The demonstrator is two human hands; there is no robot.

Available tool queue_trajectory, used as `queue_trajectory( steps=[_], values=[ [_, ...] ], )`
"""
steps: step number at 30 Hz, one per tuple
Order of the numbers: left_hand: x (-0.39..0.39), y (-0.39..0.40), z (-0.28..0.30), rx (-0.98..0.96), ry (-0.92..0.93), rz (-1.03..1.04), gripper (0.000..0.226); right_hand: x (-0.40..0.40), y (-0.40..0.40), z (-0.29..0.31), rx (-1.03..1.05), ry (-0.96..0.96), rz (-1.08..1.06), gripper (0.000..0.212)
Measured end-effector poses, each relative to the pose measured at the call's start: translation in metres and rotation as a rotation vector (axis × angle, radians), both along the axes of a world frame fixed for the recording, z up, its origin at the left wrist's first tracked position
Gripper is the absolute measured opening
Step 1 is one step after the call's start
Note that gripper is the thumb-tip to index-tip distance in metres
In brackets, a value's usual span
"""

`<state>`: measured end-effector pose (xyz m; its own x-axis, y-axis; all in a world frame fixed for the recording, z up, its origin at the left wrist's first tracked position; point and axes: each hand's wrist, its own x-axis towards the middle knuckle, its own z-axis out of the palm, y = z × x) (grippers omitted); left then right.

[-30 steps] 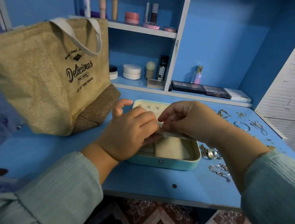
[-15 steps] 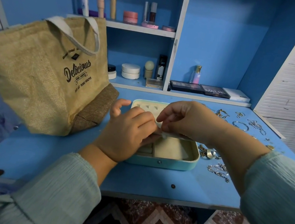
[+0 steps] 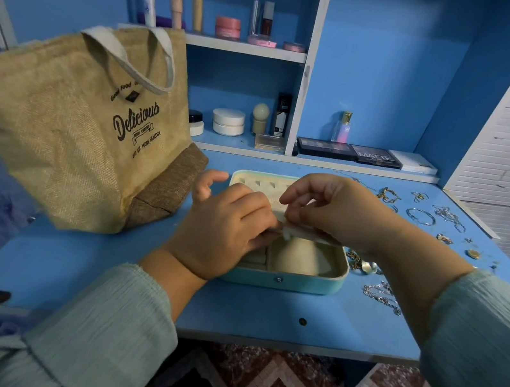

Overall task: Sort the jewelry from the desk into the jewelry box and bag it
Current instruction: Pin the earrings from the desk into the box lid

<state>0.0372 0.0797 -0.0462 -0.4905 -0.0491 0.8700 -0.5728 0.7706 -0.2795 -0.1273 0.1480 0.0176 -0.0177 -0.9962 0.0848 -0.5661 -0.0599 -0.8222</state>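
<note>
Only the head cam here, so one view to go on. The box [image 3: 285, 266] sits open mid-desk [image 3: 66, 263], teal shell, beige lining, lid part lying flat toward the shelves. Both hands are crowded over its middle. The left hand [image 3: 223, 232] has its fingers curled down onto the box's left compartments, index lifted off a bit, and it looks like the fingertips are pinching one end of a small pale strip [image 3: 304, 233] at the hinge line. The right hand [image 3: 332, 206] comes in from the right, fingers bunched in a pinch over that same strip. Can't tell if there's an actual piece of jewelry between the fingers, too small and hidden.

What matters for the next bit: the loose jewelry [image 3: 381, 295] is all on the right side of the box, chains near the front corner, a bangle [image 3: 420, 216] and small bits further back. So the right hand is way nearer to it. The bag [image 3: 74, 115] stands left of the box, just beside the left hand, so bagging looks like a leftward move.
</note>
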Motion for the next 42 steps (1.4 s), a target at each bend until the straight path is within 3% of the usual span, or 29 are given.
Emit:
queue_trajectory(
  steps=[14,22,32,42],
  values=[
    [0.001,-0.002,-0.001,-0.015,-0.012,0.016,0.022,0.005,0.002,0.005,0.005,0.085,0.015,0.025],
    [-0.001,0.001,-0.001,-0.035,0.028,-0.035,0.016,0.003,0.002,-0.002,0.021,-0.078,-0.015,0.022],
    [0.000,-0.001,-0.003,-0.036,0.025,-0.033,0.016,0.005,0.002,-0.001,0.030,-0.038,-0.027,0.024],
    [0.002,-0.002,-0.002,0.005,-0.009,0.024,0.015,0.007,-0.001,0.010,0.022,0.294,-0.028,0.019]
  ],
)
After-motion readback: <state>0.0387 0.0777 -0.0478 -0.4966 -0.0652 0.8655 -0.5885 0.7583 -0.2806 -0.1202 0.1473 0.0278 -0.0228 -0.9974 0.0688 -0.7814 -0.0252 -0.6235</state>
